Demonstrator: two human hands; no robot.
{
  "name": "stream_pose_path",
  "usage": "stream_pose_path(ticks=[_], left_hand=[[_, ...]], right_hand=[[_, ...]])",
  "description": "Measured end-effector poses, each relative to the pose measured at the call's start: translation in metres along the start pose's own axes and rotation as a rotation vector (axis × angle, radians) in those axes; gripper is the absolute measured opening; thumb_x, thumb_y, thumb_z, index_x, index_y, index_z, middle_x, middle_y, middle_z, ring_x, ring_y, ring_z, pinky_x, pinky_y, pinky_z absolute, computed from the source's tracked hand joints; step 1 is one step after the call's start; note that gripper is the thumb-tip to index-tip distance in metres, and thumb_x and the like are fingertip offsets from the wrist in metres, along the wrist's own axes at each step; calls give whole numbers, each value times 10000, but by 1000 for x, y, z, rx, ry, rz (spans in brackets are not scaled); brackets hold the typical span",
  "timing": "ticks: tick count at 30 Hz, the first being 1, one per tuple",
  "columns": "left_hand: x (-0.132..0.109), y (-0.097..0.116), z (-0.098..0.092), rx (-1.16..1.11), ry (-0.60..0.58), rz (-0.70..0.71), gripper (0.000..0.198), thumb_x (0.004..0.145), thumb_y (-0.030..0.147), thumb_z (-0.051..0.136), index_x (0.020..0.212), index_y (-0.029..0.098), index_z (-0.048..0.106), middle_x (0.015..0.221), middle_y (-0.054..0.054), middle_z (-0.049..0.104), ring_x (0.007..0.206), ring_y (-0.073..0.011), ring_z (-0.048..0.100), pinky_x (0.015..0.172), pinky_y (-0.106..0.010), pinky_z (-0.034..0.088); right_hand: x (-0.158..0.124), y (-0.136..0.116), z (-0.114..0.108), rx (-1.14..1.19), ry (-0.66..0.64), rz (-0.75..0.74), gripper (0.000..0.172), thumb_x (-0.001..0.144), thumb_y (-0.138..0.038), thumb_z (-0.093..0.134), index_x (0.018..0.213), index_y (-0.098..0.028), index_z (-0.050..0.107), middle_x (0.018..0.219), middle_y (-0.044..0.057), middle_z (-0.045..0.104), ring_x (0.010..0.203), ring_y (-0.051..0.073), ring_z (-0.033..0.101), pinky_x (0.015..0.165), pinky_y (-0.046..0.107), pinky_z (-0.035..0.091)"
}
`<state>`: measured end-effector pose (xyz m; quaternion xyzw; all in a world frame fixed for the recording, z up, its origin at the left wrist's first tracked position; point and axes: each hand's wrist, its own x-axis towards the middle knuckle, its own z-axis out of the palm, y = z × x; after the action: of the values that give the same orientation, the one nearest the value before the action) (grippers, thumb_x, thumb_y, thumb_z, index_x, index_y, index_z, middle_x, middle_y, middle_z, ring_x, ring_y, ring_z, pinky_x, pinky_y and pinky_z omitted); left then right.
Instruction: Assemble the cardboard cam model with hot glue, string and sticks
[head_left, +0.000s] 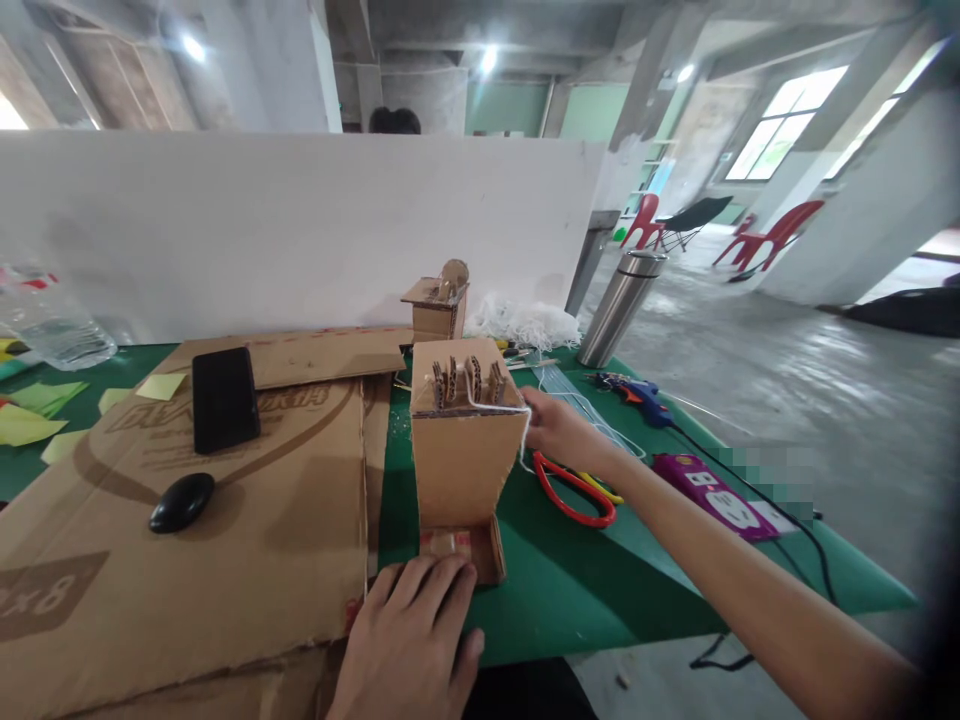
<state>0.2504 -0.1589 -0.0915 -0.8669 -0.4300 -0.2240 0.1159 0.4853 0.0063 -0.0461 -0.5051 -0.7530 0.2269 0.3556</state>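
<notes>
The head view shows a bare concrete room with red plastic chairs (780, 238) at upper right, and a long white panel (300, 230) standing behind a green-topped counter (555, 610).

Mid-frame on the counter stands a tall, tapering brown cardboard box (469, 460) with a low cardboard base (496, 553) at its foot. Short upright corrugated cardboard strips (474, 378) rise from its top, and a thin white string (499, 408) runs among them to the upper right edge, then hangs down the side.

At bottom centre the left hand (412, 620) lies palm down, fingers extended over the near part of the base, not clenched. The right hand (559, 428) is at the box's upper right edge, fingers bent beside the string; whether it pinches the string or only touches the box cannot be told.

Just below the right hand lies a red loop-shaped handle (596, 521). Farther right are a blue glue gun (654, 405) and a purple packet (701, 485), with a steel flask (621, 310) above. At left, a black phone (225, 400) and a black oval mouse (182, 502) rest on a large flat brown cardboard sheet (292, 560).
</notes>
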Motion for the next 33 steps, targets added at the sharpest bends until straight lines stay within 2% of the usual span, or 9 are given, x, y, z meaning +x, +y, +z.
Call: stream_pose_path(ticks=[4, 7, 12, 14, 18, 23, 26, 30, 33], left_hand=[[-1, 5, 5, 5, 40, 14, 347, 870, 317, 588, 1187, 187, 640, 1165, -11, 751, 975, -207, 708, 761, -332, 554], [-6, 11, 7, -92, 87, 42, 310, 862, 273, 570, 1159, 200, 621, 1164, -29, 751, 980, -209, 722, 774, -313, 590], [-17, 14, 2, -338, 77, -126, 401, 795, 189, 601, 1180, 223, 493, 1045, -42, 762, 928, -180, 742, 786, -251, 616], [-19, 11, -1, -345, 70, -199, 492, 773, 235, 671, 1212, 231, 448, 1018, -44, 759, 892, -180, 752, 752, -241, 626], [-18, 4, -3, -296, 43, -207, 676, 749, 345, 740, 1319, 217, 400, 1078, -76, 756, 902, -211, 761, 733, -265, 638], [-20, 6, 5, -291, 60, -268, 440, 909, 335, 583, 1313, 233, 440, 1123, -76, 754, 960, -203, 751, 782, -284, 630], [-20, 7, 8, -217, 103, -273, 354, 956, 309, 498, 1290, 197, 462, 1070, -93, 769, 914, -204, 762, 747, -282, 631], [-19, 6, 10, -132, 170, -232, 292, 970, 205, 395, 1239, 164, 499, 985, -95, 784, 843, -187, 770, 699, -248, 624], [-25, 3, 15, -124, 125, -230, 364, 936, 149, 415, 1293, 149, 484, 1038, -99, 778, 866, -176, 767, 727, -225, 615]], right_hand=[[-35, -12, -29, 144, 222, 92, 388, 922, -526, 503, 1116, -193, 549, 848, 51, 652, 625, 159, 596, 508, 268, 480], [-87, -30, -29, 425, 297, 225, 368, 879, -538, 604, 1096, -247, 538, 855, 48, 655, 577, 151, 562, 443, 243, 444], [-146, -68, 24, 499, -220, 319, 345, 920, -531, 536, 786, -217, 491, 651, -24, 506, 576, 121, 471, 506, 222, 397], [-148, -76, 46, 459, -284, 351, 344, 937, -511, 491, 773, -210, 478, 634, -34, 482, 571, 116, 435, 503, 221, 354], [-139, -80, 72, 398, -241, 350, 348, 939, -498, 464, 744, -209, 461, 592, -47, 455, 559, 116, 411, 516, 231, 326], [-136, -80, 81, 306, -144, 334, 391, 951, -528, 442, 723, -212, 467, 619, -14, 543, 579, 138, 491, 540, 246, 342], [-137, -82, 81, 272, -161, 311, 397, 969, -526, 417, 760, -209, 532, 652, 6, 608, 579, 151, 543, 541, 254, 359], [-140, -87, 82, 193, -201, 228, 251, 951, -398, 468, 837, -221, 605, 777, 28, 691, 659, 183, 625, 571, 267, 422], [-143, -87, 87, 152, -183, 218, 146, 900, -295, 491, 923, -222, 616, 899, 44, 728, 779, 221, 685, 640, 299, 494]])
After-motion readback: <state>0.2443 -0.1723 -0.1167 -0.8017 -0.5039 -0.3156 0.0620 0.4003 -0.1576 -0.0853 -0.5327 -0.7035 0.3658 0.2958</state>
